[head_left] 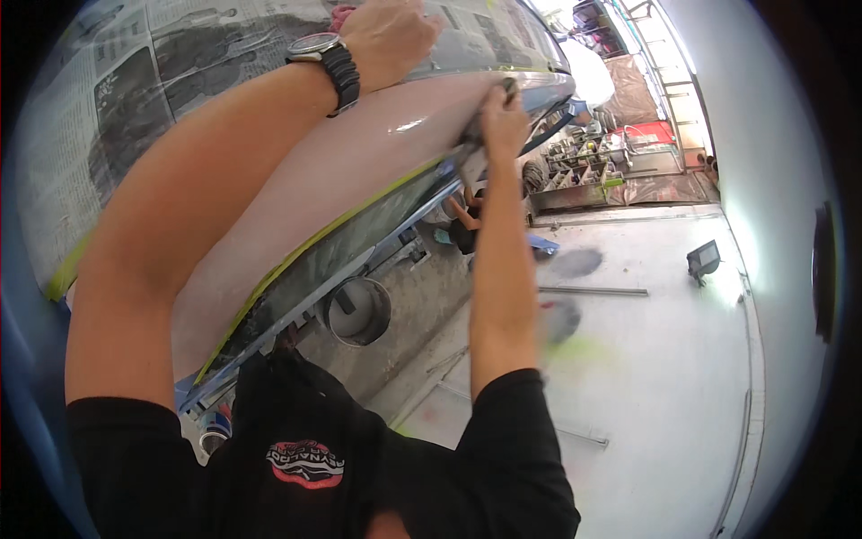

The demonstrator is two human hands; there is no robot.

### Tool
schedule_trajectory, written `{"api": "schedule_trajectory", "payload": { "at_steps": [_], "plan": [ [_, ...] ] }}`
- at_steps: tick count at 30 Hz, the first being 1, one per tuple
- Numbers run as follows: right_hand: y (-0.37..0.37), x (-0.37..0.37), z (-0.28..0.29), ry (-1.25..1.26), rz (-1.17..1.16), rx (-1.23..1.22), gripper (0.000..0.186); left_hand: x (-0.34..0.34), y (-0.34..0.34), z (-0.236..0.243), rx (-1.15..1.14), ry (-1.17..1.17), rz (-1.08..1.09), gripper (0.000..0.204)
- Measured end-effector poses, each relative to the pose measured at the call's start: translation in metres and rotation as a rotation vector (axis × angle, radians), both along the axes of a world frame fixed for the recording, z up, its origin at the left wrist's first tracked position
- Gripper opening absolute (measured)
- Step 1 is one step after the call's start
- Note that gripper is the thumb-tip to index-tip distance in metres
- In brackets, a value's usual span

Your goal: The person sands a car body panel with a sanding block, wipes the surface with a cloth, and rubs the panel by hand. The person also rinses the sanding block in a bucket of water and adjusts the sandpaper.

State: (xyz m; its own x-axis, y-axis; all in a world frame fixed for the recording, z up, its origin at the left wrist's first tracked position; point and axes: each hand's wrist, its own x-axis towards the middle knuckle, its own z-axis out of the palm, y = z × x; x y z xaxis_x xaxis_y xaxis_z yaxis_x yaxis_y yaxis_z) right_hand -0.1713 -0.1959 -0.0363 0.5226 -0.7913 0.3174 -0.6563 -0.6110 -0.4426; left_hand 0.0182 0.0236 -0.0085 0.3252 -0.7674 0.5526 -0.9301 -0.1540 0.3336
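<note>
My left hand, with a black-strapped watch on its wrist, is closed at the top edge over the newspaper-covered part of a car. A bunched reddish cloth pokes out beside it; its fingers are partly hidden. Farther right, my right hand is closed around a dark grey pad, which looks like a piece of sandpaper. It presses against the far end of a smooth, pale pink car panel. Yellow-green masking tape borders the panel's lower side.
Newspaper sheets cover the surface at upper left. Below the panel, a round bucket of greyish liquid stands on the floor. Another person is low down beyond my right forearm. A cluttered shelf and a floodlight are at the right.
</note>
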Motion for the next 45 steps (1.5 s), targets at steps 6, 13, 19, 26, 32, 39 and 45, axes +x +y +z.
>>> {"api": "schedule_trajectory", "payload": {
  "at_steps": [6, 13, 19, 26, 32, 39, 45],
  "plan": [
    [0.152, -0.007, -0.038, -0.164, 0.106, -0.27, 0.07, 0.009, 0.023, 0.0, 0.029, -0.162, 0.085, 0.02],
    [0.0, 0.004, 0.0, -0.019, -0.093, -0.188, 0.066, -0.002, -0.007, -0.011, -0.055, -0.153, 0.048, 0.018],
    [0.173, -0.005, -0.032, -0.207, 0.161, -0.276, 0.075, 0.003, 0.02, 0.003, 0.129, -0.019, 0.098, 0.019],
    [-0.035, -0.014, -0.014, -0.115, -0.056, -0.24, 0.073, -0.007, -0.015, -0.002, -0.016, -0.168, 0.066, 0.028],
    [0.166, -0.006, -0.051, -0.212, 0.14, -0.334, 0.074, 0.011, 0.012, -0.019, 0.011, -0.215, 0.188, 0.028],
    [-0.043, -0.013, -0.001, -0.141, -0.153, -0.209, 0.075, -0.011, -0.013, 0.005, -0.031, -0.171, 0.07, 0.031],
    [0.172, -0.008, -0.044, -0.191, 0.115, -0.149, 0.073, 0.012, 0.011, -0.022, 0.037, -0.215, 0.202, 0.034]
  ]
}}
